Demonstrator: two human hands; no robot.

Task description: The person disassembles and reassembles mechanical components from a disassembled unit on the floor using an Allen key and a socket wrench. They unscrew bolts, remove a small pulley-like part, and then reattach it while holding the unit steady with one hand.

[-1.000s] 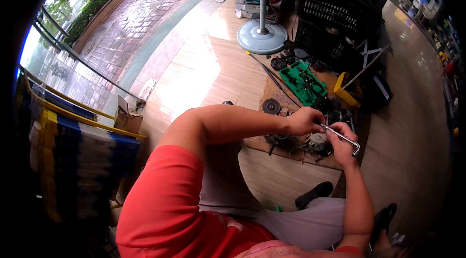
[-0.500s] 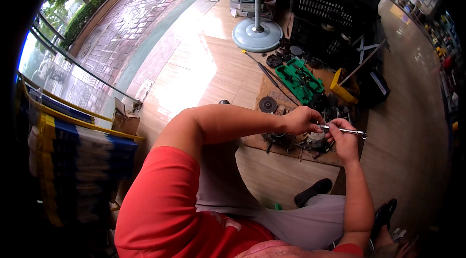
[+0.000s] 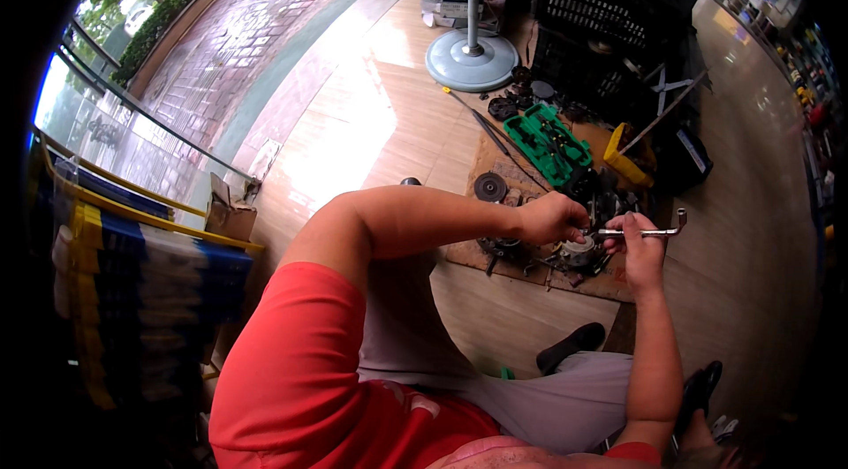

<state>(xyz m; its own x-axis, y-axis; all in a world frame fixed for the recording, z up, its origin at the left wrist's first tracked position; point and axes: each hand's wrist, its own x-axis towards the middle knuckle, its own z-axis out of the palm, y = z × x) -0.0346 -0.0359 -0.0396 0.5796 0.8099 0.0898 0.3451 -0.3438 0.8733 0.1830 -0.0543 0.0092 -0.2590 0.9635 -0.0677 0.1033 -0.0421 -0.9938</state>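
Note:
My right hand (image 3: 641, 250) is closed on a shiny L-shaped socket wrench (image 3: 661, 231), held nearly level with its bent end upward at the right. My left hand (image 3: 558, 220) has its fingers pinched by the wrench's left end; what they hold is too small to make out. Beneath both hands, a greasy machine part with a pale metal housing (image 3: 576, 250) lies on a worn cardboard sheet (image 3: 470, 248), among loose dark parts and a round black disc (image 3: 490, 187). Just beyond is an open green tool case (image 3: 549, 147).
A grey fan pedestal (image 3: 471, 60) and stacked black crates (image 3: 590, 71) stand behind, near a yellow container (image 3: 627, 164) and long rods (image 3: 488, 129). Blue-and-yellow racked goods (image 3: 159, 283) and a cardboard box (image 3: 228, 215) are at the left by glass frontage; crowded shelving (image 3: 804, 89) lines the far right.
My right hand has shifted slightly right and turned, swinging the wrench from a downward slant to nearly level, its bent end now pointing up. My left hand has barely moved.

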